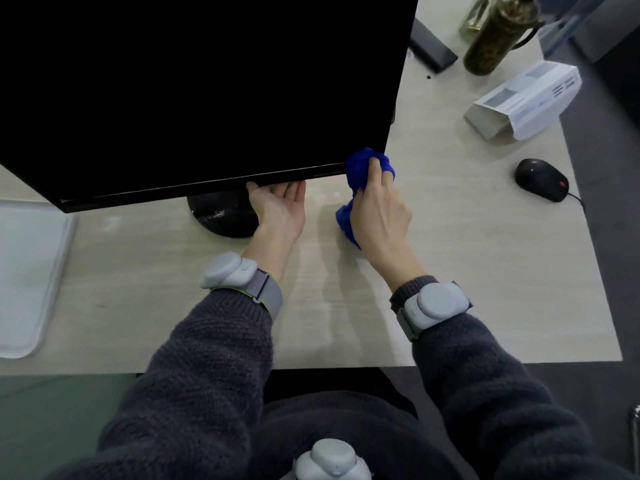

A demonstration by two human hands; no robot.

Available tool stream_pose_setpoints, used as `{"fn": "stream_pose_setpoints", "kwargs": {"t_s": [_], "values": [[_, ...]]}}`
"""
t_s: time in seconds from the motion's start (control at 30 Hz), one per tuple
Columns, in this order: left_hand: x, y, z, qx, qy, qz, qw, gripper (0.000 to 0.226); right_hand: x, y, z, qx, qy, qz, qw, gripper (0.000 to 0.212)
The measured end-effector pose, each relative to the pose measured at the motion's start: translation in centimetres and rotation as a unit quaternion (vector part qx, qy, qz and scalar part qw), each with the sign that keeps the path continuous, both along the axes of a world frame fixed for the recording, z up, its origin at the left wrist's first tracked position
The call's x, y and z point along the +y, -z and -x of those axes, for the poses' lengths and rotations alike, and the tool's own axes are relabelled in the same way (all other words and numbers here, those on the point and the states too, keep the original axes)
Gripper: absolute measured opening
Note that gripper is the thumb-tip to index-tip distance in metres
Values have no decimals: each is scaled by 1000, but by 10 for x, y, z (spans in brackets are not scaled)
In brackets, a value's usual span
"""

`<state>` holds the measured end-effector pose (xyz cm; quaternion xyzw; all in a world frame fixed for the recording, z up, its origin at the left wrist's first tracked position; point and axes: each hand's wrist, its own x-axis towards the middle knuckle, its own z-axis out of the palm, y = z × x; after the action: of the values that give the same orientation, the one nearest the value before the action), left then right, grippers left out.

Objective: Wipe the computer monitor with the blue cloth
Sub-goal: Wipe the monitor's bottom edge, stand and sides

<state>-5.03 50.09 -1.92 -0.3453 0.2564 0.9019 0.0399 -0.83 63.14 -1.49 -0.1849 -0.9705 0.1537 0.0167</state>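
The black computer monitor [194, 91] fills the upper left, its screen dark, standing on a round black base [221, 216]. My right hand [377, 213] grips the bunched blue cloth [362, 168] and presses it against the monitor's lower right corner; a tail of cloth hangs below the hand. My left hand [280, 206] is palm up under the bottom edge of the monitor, fingers hooked behind the bezel and holding it.
The light wooden desk [450, 271] carries a black mouse [541, 179] at right, a white box [526, 102], a dark bottle [498, 32] and a black bar [433, 46] at the back right. A white tray [27, 271] lies at left.
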Motion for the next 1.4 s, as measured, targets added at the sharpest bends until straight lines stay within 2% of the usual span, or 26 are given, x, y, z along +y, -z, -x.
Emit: {"fn": "stream_pose_setpoints", "kwargs": {"t_s": [0.17, 0.33, 0.4, 0.5, 0.57, 0.73, 0.87, 0.97, 1.07, 1.3, 1.37, 1.4], "values": [[-1, 5, -1, 8, 8, 1, 1000, 50, -4, -9, 6, 28, 22, 57, 998, 29], [-8, 5, 1, 8, 20, -5, 1000, 53, 2, -6, -9, -6, 43, 113, 993, 18], [-12, 4, 0, 3, 19, -7, 1000, 52, -3, -4, -14, 22, 44, 109, 993, 20], [-19, 3, -2, 3, 12, -11, 1000, 50, -17, -7, -8, 101, 45, 107, 988, 37], [-24, 2, -1, 3, 13, -16, 1000, 50, -24, -8, 0, 121, 37, 95, 987, 40], [-30, 2, 0, 7, 46, -27, 999, 52, -38, 1, 4, 72, 22, 55, 996, 39], [-33, 3, 1, 10, 58, -29, 998, 54, -41, 2, 9, 71, 20, 28, 997, 36], [-33, 1, 0, 8, 74, -19, 997, 54, -55, -1, 10, 65, -20, 17, 998, 35], [-38, 3, -4, 17, 118, 9, 993, 56, -84, -2, 8, 60, -60, 27, 996, 38], [-62, 6, -9, 6, 221, 6, 975, 52, -121, -4, 9, 32, -126, 12, 991, 38], [-66, 4, -8, 9, 204, -1, 979, 44, -120, -6, 9, 29, -136, 0, 990, 39], [-70, 4, -7, 6, 159, -5, 987, 38, -120, -7, 8, 27, -139, -4, 990, 38]]}}
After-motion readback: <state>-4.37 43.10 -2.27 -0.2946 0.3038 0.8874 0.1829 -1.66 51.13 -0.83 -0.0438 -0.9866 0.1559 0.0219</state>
